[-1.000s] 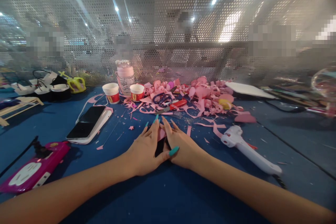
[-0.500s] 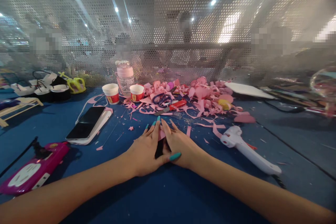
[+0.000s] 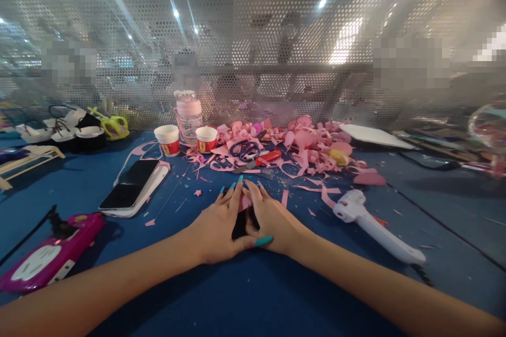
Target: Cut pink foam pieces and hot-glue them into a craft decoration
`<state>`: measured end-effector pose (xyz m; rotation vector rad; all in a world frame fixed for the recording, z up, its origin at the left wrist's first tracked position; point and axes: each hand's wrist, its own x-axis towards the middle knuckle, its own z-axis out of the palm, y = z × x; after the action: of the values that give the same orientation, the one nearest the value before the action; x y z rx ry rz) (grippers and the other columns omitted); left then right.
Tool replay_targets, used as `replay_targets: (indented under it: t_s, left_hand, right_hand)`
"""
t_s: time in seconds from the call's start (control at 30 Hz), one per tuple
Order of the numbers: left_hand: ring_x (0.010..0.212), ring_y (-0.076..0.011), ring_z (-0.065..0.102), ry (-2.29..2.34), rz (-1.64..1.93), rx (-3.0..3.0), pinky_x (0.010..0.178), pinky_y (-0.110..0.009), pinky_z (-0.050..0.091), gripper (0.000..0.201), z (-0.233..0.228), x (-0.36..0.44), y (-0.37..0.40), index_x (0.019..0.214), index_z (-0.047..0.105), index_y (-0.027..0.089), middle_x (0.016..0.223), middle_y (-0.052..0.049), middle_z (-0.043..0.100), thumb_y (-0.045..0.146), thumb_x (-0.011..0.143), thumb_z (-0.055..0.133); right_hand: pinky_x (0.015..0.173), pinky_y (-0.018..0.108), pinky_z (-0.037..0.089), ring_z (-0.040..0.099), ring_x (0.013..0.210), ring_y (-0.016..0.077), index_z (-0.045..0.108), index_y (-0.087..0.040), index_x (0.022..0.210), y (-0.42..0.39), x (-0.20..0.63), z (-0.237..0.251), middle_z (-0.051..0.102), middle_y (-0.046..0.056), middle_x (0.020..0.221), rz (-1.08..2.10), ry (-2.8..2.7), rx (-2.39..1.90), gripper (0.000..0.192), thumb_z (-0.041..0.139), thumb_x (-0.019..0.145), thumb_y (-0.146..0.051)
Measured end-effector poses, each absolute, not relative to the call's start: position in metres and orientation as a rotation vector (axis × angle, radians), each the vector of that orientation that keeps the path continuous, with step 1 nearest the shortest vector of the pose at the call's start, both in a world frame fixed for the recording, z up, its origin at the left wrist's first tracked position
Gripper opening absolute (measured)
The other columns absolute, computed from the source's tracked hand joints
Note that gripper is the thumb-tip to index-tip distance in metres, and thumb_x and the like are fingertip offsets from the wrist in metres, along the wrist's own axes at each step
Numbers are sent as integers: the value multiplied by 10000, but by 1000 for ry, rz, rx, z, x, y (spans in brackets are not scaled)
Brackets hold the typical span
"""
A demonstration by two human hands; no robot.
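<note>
My left hand [image 3: 211, 229] and my right hand [image 3: 274, 221] meet over the blue table, fingertips pointing forward and nearly touching. Between them lies a small flat piece, with a black part [image 3: 240, 225] and a pink part [image 3: 245, 201] showing. Both hands press and pinch its edges; most of the piece is hidden under them. The left fingers are long and close together, and the left thumb reaches across to the right palm. On the right, the fingers are bent. Red-handled scissors or cutter [image 3: 268, 157] lie just beyond the fingertips, partly among scraps.
A heap of pink scraps [image 3: 304, 139] lies along the perforated screen [image 3: 253, 21]. Two paper cups [image 3: 168, 142] and a bottle [image 3: 190, 116] stand left of it. A phone [image 3: 132, 184] and a magenta device [image 3: 59, 255] are at left, a white glue gun [image 3: 379, 229] at right.
The right fingers bend slightly more and the right hand shifts a little over the piece. The left hand stays almost in place.
</note>
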<state>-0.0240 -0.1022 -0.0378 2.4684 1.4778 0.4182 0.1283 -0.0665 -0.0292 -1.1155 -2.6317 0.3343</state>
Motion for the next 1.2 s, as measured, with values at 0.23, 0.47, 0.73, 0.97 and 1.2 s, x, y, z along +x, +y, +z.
replay_targets:
  t_s: [0.23, 0.47, 0.73, 0.97, 1.2]
  left_hand:
    - [1270, -359, 235, 1466, 438, 2476, 975, -508, 282, 996, -36, -22, -102, 1379, -9, 60, 1379, -241, 254, 690, 711, 377]
    - [1274, -346, 235, 1425, 500, 2450, 991, -514, 267, 958, -41, -26, -103, 1385, -19, 101, 1396, -208, 241, 652, 728, 409]
    - [1264, -228, 309, 1342, 776, 2040, 1025, -438, 268, 620, -39, -39, -92, 1384, 71, 133, 1355, -139, 363, 434, 878, 267]
    - [1210, -236, 399, 1349, 997, 1749, 1014, -422, 298, 430, -40, -55, -60, 1204, 465, 141, 1318, -112, 428, 354, 845, 362]
    - [1034, -241, 566, 1253, 1090, 1548, 944, -424, 387, 502, -41, -61, -39, 1194, 452, 77, 1052, -135, 636, 331, 771, 545]
  right_hand:
    - [811, 376, 399, 596, 675, 185, 241, 27, 1251, -68, 127, -25, 630, 81, 740, 326, -2658, -1147, 663, 409, 625, -114]
    - [840, 393, 375, 602, 677, 198, 284, 3, 1202, -68, 128, -25, 613, 63, 704, 258, -2694, -1127, 599, 405, 630, -129]
    - [911, 396, 324, 598, 714, 198, 360, -77, 1072, -68, 129, -29, 601, 57, 723, 154, -2669, -1086, 420, 419, 663, -149]
    - [807, 374, 389, 609, 688, 209, 359, -57, 1083, -71, 128, -27, 612, 67, 656, 152, -2632, -1117, 396, 384, 697, -139]
    - [831, 360, 393, 618, 779, 215, 357, -57, 1109, -70, 129, -26, 646, 105, 781, 198, -2604, -1088, 440, 408, 676, -122]
